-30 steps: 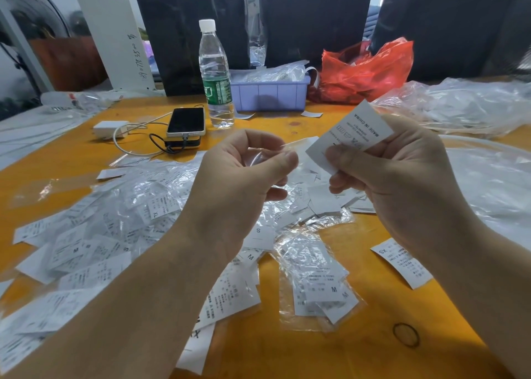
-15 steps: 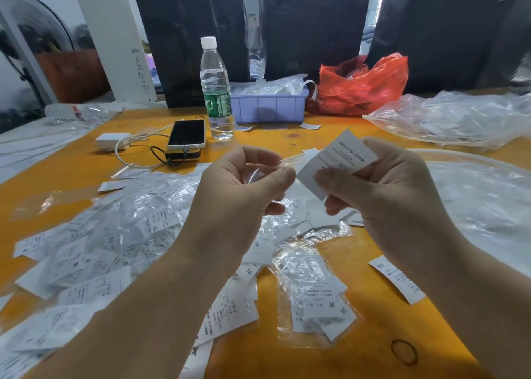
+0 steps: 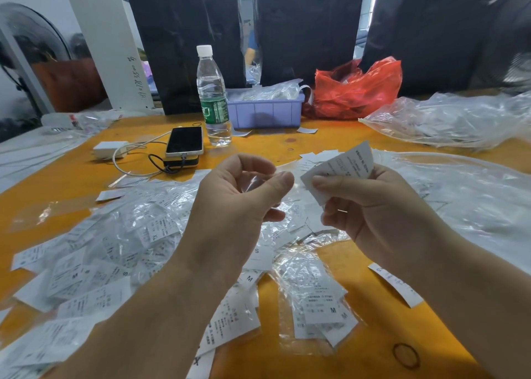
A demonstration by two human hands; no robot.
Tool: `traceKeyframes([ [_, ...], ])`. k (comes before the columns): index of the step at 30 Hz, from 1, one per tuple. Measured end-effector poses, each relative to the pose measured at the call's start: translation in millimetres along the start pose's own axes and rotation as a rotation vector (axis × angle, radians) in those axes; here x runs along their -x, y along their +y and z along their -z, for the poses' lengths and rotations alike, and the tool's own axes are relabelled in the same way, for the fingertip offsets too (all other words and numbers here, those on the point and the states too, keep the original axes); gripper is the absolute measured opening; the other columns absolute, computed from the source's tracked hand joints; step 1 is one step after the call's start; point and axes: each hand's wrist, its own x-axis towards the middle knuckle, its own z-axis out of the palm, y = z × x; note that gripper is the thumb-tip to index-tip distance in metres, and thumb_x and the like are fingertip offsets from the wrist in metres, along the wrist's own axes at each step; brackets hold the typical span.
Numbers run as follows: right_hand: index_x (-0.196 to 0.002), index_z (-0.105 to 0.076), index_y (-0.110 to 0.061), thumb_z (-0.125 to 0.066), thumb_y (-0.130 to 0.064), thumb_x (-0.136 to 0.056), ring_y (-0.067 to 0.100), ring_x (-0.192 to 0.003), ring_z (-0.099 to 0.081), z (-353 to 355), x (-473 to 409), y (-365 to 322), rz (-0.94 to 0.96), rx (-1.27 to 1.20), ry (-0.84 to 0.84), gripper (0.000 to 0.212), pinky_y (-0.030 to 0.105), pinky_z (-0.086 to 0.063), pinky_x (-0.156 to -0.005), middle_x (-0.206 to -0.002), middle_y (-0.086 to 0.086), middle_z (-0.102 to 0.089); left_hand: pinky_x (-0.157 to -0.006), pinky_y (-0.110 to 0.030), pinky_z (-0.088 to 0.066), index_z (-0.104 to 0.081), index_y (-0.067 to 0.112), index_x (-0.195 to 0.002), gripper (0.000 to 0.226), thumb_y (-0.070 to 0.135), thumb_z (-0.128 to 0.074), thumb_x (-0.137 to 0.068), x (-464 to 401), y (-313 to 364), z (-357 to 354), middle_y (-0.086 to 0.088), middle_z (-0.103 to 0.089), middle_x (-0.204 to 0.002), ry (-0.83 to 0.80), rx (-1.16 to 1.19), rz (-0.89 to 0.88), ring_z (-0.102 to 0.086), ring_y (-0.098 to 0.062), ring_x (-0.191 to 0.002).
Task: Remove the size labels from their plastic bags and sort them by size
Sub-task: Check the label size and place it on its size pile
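One small stack of size labels (image 3: 340, 167) sits pinched in the right hand (image 3: 370, 215), centre-right of the frame, thumb across the front, print facing up. Size letter on it not readable from here.

Left hand (image 3: 238, 203), centre frame: fingers curled, thumb and forefinger pinching a clear empty plastic bag (image 3: 254, 182), thin and hard to see against the litter below. Bag and labels close together but apparently apart; the labels look already out.

Risks, as judged:
- Held stack is gripped at one corner only. Loose grip could let the sheets fan or drop into the mixed pile (image 3: 115, 252) at lower left, where bagged and loose labels of M, S and XL overlap. A dropped label there would be hard to recover.
- No clear separate size piles are visible; M labels in a bag (image 3: 316, 301) at lower centre lie just beside a loose S label (image 3: 260, 256). Mis-sorting is likely if the size is not checked first.
- Empty bag, if dropped on the surface (image 3: 359, 263), would blend with full bags and get picked up again.
- Clear sheeting (image 3: 459, 200) at right could hide stray labels.

Farther back: water bottle (image 3: 214, 97) upright next to a phone (image 3: 184, 140) with cable, purple tray (image 3: 265, 111), red bag (image 3: 356, 91). The bottle stands well away from the hands, so there's little chance of knocking it.
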Motion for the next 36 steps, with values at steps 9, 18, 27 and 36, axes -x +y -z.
traceKeyframes([
  [9,-0.087,-0.072,-0.002,-0.074,-0.009,-0.069,0.014,-0.053,-0.057,-0.1,0.9,2.9,-0.1,-0.038,-0.192,0.019,0.025,-0.053,-0.048,-0.071,0.008,-0.065,-0.062,-0.023,-0.057,-0.062,0.015,-0.079,0.023,0.028,-0.075,-0.064,2.3,-4.8,-4.1,0.0,-0.071,-0.077,-0.024,-0.001,-0.025,-0.069,-0.015,-0.074],
  [18,-0.073,-0.071,-0.003,-0.077,-0.009,-0.065,0.016,-0.052,-0.054,4.7,2.6,-3.8,0.126,0.275,-0.078,0.011,0.023,-0.048,-0.046,-0.071,0.022,-0.063,-0.064,-0.028,-0.055,-0.065,0.019,-0.102,0.039,0.03,-0.077,-0.067,-7.1,0.2,3.2,-0.001,-0.072,-0.084,-0.129,0.027,0.17,-0.067,-0.014,-0.075],
  [27,-0.076,-0.063,0.003,-0.077,0.002,-0.073,0.016,-0.054,-0.052,9.3,1.0,-8.3,0.146,0.37,-0.065,0.014,0.023,-0.046,-0.046,-0.069,0.013,-0.061,-0.053,-0.007,-0.043,-0.074,0.017,-0.083,0.028,0.041,-0.067,-0.07,-0.5,4.2,0.6,0.015,-0.06,-0.058,-0.23,-0.249,0.044,-0.054,0.004,-0.052],
  [36,-0.077,-0.068,-0.005,-0.075,-0.021,-0.062,0.013,-0.051,-0.05,10.3,3.4,-15.5,0.173,0.266,-0.065,0.023,0.024,-0.045,-0.048,-0.068,0.007,-0.065,-0.056,-0.021,-0.046,-0.075,0.018,-0.081,0.026,0.042,-0.067,-0.071,-2.6,-2.7,2.8,0.012,-0.052,-0.053,-0.147,-0.248,0.1,-0.045,-0.005,-0.051],
])
